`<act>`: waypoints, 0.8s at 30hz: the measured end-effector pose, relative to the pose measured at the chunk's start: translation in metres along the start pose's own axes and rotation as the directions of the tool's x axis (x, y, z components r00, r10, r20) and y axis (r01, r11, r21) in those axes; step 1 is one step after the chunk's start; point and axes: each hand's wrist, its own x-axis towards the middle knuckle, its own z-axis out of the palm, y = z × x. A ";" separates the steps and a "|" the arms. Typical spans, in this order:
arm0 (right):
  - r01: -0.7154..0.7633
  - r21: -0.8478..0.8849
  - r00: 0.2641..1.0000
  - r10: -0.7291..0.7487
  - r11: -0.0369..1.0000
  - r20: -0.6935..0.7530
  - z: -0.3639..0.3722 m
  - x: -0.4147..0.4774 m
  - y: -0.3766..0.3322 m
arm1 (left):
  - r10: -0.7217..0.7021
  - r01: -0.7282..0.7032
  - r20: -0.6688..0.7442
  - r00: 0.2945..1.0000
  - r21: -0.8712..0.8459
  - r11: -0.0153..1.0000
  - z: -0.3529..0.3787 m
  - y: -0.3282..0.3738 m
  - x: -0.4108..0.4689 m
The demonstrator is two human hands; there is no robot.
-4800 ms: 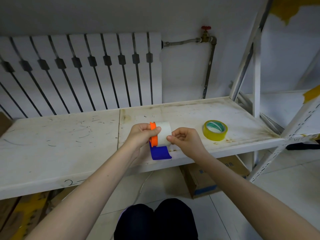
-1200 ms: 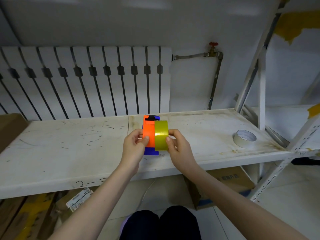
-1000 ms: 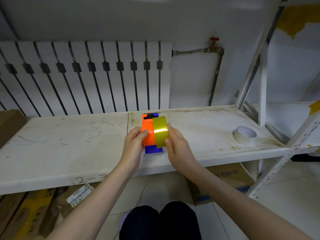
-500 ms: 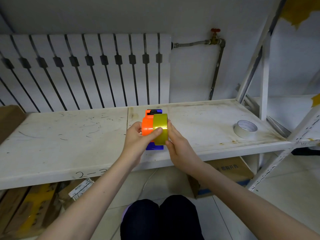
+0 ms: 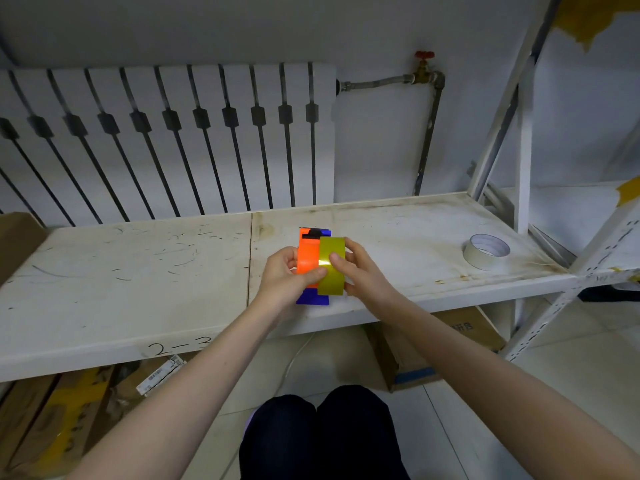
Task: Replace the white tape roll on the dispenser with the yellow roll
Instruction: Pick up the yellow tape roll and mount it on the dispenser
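In the head view, at the centre of the frame, both hands hold the tape dispenser [image 5: 308,261] just above the front edge of the white shelf [image 5: 138,271]. The left hand [image 5: 285,277] wraps the orange side of the dispenser, its thumb pressed across onto the yellow roll [image 5: 331,266]. The right hand [image 5: 358,270] cups the roll from the right, fingertips pinching its shiny outer face. The roll sits against the orange body, seemingly on or nearly on the hub; its seating is hidden. The white tape roll [image 5: 486,251] lies flat at the right end of the shelf, well apart. The yellow roll looks light, stiff and glossy, likely slick, so gripping its flat sides or rim should suit better than the smooth face.
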 end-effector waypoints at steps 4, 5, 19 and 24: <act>-0.110 -0.002 0.994 0.110 0.994 0.005 -0.017 0.012 0.010 | -0.111 0.117 0.053 0.992 -0.126 0.985 0.005 -0.021 0.004; -0.125 -0.011 0.992 0.126 0.992 0.014 -0.020 0.014 0.013 | -0.140 0.148 0.056 0.988 -0.161 0.976 0.005 -0.025 0.005; -0.026 -0.246 0.999 0.018 0.969 -0.034 0.013 0.016 0.038 | -0.247 0.257 0.077 0.966 -0.186 0.948 0.016 -0.040 0.016; -0.060 -0.347 0.995 0.084 0.936 0.056 -0.006 0.018 0.041 | -0.141 0.160 0.148 0.979 -0.120 0.980 0.003 -0.047 0.008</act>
